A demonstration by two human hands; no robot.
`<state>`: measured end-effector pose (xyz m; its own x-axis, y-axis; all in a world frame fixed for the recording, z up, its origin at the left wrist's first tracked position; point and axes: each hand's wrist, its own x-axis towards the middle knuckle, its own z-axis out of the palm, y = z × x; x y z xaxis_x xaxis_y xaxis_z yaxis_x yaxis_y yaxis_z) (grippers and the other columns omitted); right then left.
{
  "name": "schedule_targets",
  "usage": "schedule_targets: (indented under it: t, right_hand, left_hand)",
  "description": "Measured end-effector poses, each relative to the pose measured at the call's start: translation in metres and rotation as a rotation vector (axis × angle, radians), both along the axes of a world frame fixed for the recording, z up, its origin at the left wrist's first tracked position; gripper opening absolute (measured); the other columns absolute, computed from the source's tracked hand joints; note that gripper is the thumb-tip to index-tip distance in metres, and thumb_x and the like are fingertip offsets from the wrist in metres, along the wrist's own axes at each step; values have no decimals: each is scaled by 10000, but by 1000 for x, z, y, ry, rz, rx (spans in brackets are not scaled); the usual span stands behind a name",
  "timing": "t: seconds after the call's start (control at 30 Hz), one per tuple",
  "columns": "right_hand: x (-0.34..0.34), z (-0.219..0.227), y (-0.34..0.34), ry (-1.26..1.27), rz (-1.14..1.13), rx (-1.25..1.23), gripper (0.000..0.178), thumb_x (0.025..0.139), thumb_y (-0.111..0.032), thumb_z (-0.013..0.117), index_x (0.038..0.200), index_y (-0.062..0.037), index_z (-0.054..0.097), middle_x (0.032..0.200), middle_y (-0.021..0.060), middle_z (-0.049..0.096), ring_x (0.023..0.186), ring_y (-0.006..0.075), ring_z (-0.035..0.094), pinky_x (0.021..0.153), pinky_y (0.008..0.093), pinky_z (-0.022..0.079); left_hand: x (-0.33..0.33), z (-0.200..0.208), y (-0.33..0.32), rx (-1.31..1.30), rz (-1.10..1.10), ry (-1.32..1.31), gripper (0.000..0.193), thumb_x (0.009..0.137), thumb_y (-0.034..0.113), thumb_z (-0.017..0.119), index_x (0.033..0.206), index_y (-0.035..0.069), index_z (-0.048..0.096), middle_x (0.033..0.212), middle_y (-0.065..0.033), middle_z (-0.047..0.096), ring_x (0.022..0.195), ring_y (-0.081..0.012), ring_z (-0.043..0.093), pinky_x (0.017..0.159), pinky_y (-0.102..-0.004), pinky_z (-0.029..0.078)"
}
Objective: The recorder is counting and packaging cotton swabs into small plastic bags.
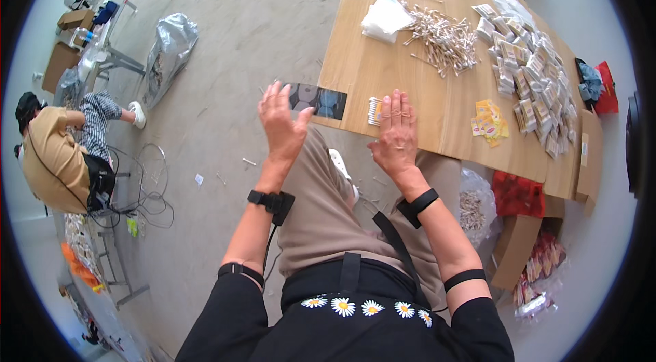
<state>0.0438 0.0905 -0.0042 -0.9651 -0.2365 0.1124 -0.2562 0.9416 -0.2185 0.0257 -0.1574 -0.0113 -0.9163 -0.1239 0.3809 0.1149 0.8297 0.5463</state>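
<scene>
My right hand [398, 133] lies with fingers stretched out over the near edge of the wooden table [383, 82]. A small row of cotton swabs [373, 111] sits right beside its fingers, and any part under them is hidden. My left hand [283, 119] is raised left of the table corner, fingers apart, with nothing in it. Next to it, a dark flat rectangle with bluish round shapes [328, 103] sits at that corner. Farther back is a loose heap of cotton swabs [444, 41], with clear plastic bags [384, 20] at its left.
Many small swab packs [536, 82] are piled on the table's right, near yellow cards [489, 123]. A cardboard box [516, 246] and a bag of swabs [475, 208] stand below the table. Another person [58, 157] sits at far left near cables [147, 184].
</scene>
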Motion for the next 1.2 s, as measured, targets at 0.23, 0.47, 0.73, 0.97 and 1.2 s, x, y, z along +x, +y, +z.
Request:
schedule_targets:
  t: [0.23,0.47,0.73,0.97,1.2]
  right_hand:
    - [-4,-2,6,72,-19,-9,1132,602,-246,890,1518,49,295,1607,257,246,1519,387,203,1237,471,174]
    - [2,-10,6,97,6,-12,1096,624,-265,863,1513,48,302,1607,263,243,1519,398,197,1233,494,180]
    - [4,-15,3,144,-15,-58,676,863,-160,519,1478,74,363,1559,285,343,1485,421,289,1209,519,224]
    - [-1,-9,8,157,-27,-63,650,868,-137,516,1464,85,380,1554,284,352,1471,424,317,1197,523,247]
    - [0,-11,9,182,-31,-82,640,864,-134,519,1453,83,393,1542,291,363,1462,434,325,1190,522,264]
  left_hand:
    - [-46,40,28,-90,-108,92,452,785,174,770,1197,40,641,1273,-127,640,1278,-291,536,1153,-538,269]
    - [-155,68,85,-76,-279,9,391,794,188,775,1134,25,669,1157,-161,689,1155,-317,619,1076,-482,395]
    - [-241,50,146,-222,-198,-221,544,670,292,879,1079,-2,676,1086,-183,695,1061,-316,651,939,-397,512]
    - [-257,52,152,-90,-213,-271,284,708,213,833,883,44,688,928,-153,705,896,-284,680,801,-397,526]
    - [-253,58,148,114,-243,2,132,765,119,766,805,42,666,752,-122,670,724,-267,655,700,-388,511]
